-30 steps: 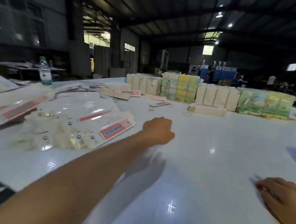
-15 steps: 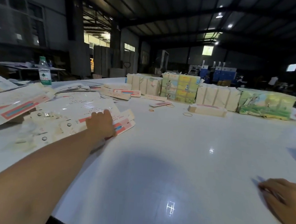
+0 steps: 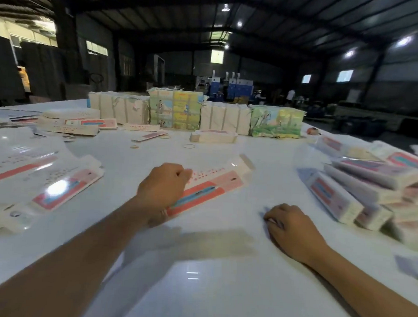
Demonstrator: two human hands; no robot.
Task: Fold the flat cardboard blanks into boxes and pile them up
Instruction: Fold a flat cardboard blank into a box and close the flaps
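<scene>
Both hands are low over the white table (image 3: 220, 292). From the head view, the left hand (image 3: 161, 192) has its fingers curled round the near end of one flat blank (image 3: 214, 183) and holds it. The right hand (image 3: 294, 229) rests on the table with loose, bent fingers and holds nothing.

That blank lies in the middle, just ahead of the hands. Its long side runs from the left hand up and away to the right. The left hand is on it, and the right hand is near its side but not touching. I think the right hand must reach over to help fold.

More blanks (image 3: 40, 176) lie spread out on the left. Folded boxes (image 3: 361, 193) sit in a pile on the right, near the right hand. Wrapped packs (image 3: 175, 110) stand far back.
</scene>
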